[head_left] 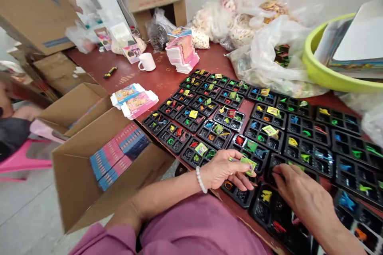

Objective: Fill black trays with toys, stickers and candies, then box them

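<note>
My left hand (220, 169), a beaded bracelet at its wrist, holds small green printed packets (248, 164) between thumb and fingers. It hovers over the near black compartment trays. My right hand (302, 189) reaches down to a black tray (273, 162), its fingertips pinched together at a compartment. Whatever is in that pinch is hidden. Part of a green packet shows just behind the right hand. Below it, a nearer tray holds a yellow piece (266, 195) and a red piece (279, 227). Rows of similar trays hold small coloured plastic pieces, many with a packet on top.
On the left, an open carton (74, 167) contains stacked pink and blue boxes (118, 153). Flattened printed boxes (134, 99), a white mug (147, 62), a cutter (110, 72) and a card stack (182, 53) lie farther back. Plastic bags (269, 55) and a lime-green basin (311, 57) stand behind the trays.
</note>
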`<action>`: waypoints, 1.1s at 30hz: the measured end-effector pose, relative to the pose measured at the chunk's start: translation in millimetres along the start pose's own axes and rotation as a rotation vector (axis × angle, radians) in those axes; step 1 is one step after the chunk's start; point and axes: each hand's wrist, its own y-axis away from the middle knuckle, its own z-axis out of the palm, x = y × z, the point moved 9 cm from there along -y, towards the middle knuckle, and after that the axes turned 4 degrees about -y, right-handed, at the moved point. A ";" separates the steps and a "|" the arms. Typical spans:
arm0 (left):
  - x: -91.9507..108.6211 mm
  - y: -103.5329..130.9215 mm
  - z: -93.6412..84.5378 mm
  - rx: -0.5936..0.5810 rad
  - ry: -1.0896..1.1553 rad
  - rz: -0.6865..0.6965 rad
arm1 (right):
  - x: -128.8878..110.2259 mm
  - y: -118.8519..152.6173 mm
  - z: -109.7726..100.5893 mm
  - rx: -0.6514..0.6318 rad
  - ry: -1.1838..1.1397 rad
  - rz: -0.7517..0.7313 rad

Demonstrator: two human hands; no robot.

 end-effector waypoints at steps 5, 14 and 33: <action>0.1 1.6 -0.3 -0.018 -0.022 -0.011 | -4.9 -1.5 -3.3 0.033 0.036 0.013; 14.4 8.3 -1.4 0.078 -0.088 0.010 | -9.9 -8.1 -7.2 -0.159 0.052 0.120; 11.6 2.8 7.7 0.085 -0.173 0.000 | -24.9 -22.9 -40.2 0.016 -0.651 0.248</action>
